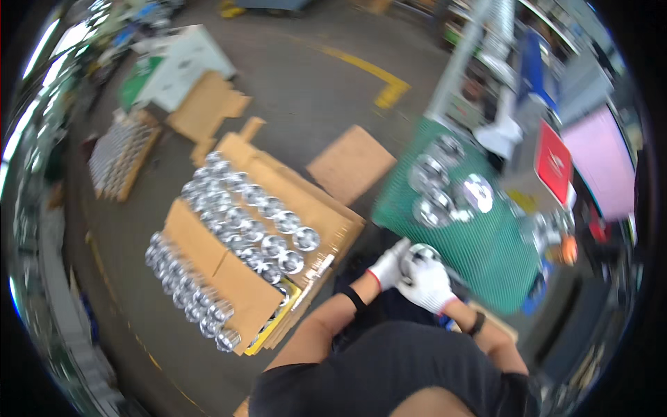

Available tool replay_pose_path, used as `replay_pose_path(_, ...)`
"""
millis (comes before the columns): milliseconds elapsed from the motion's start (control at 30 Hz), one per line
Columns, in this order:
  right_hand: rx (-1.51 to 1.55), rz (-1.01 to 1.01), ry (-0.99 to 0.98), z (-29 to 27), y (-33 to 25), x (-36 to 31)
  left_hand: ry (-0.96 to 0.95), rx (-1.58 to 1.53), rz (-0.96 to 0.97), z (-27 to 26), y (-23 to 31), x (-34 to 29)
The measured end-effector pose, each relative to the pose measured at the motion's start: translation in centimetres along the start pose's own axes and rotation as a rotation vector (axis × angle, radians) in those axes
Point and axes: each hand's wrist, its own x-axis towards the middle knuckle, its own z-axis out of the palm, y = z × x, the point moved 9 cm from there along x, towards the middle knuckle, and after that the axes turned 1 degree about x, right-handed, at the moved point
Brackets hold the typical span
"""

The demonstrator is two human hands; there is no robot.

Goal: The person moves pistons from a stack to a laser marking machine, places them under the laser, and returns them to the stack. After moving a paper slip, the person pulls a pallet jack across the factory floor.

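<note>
Both my hands wear white knitted gloves and are close together at the near left edge of the green ribbed mat. Between them is a shiny round metal part [422, 253], like a small chrome bowl or cup. My left hand [389, 264] grips its left side, and my right hand [425, 285] is closed over its near side, hiding much of it. More of the same shiny round parts [432, 207] stand in a loose group on the green mat [479, 257], just beyond my hands.
To the left, rows of shiny round parts [274, 245] stand on stacked cardboard [340, 221]. A flat brown sheet [352, 165] lies beyond. On the right are a red-faced box [554, 165] and a pink panel [601, 163]. A white cabinet [191, 69] stands far left.
</note>
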Motion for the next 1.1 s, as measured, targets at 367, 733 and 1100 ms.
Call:
replay_pose_path(367, -0.192, 0.172, 0.150, -4.3, 5.3, 4.5, 0.228, -0.010, -0.133, -3.7, 3.9, 3.7)
replay_pose_path(733, -0.327, 0.317, 0.043, 2.1, 11.0, 6.8, 0.389, -0.038, 0.014, -6.7, 4.8, 6.0)
replay_pose_path(1100, -0.091, 0.296, -0.078, -2.5, 15.0, -4.3, 0.318, 2.624, 0.799, 17.4, 20.4, 9.6)
